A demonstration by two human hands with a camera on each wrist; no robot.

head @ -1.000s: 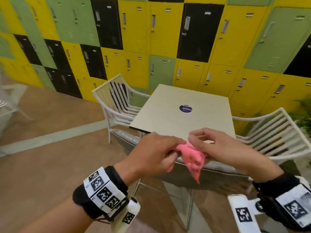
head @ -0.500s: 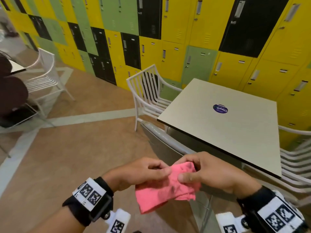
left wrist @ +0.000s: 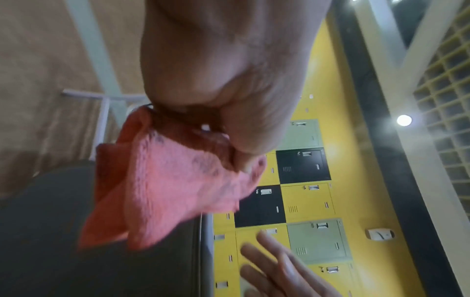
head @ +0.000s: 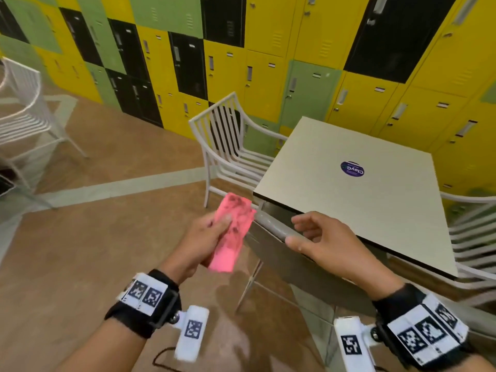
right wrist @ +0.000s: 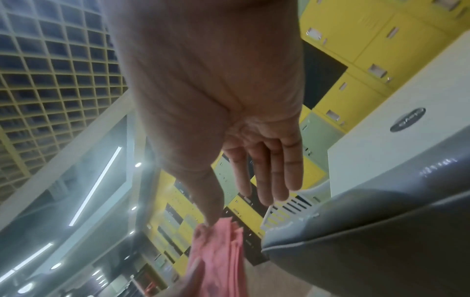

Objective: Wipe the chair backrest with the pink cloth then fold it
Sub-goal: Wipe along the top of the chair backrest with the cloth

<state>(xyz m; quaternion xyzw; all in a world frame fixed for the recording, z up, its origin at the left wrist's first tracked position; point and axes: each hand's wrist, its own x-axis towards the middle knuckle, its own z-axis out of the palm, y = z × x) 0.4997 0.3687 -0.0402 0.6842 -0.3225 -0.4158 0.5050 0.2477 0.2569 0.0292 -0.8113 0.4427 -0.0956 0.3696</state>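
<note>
Left hand (head: 206, 238) grips the pink cloth (head: 233, 232) with thumb on top and fingers curled beneath; the right hand (head: 326, 244) holds nothing, fingers relaxed and spread. The cloth is a narrow folded strip with dark smudges on its upper face, its long axis running from the left palm up and away toward the near corner of the backrest (head: 279, 229). Its far end lies just beside that corner, to the left of the grey top rail; whether it touches the rail cannot be told. The backrest runs from that corner down to the right, past the right hand, which hovers over the rail with its thumb at the near face; contact there is not clear. Judged from this, the cloth hand is the nearer to the rail's left end, and a wipe would call for carrying the cloth rightward along the rail, toward the free hand. The table (head: 357, 200) stands directly behind the backrest, its edge close above the rail, which leaves little room on the far side. A white chair (head: 228, 146) stands beyond the backrest's left end.
</note>
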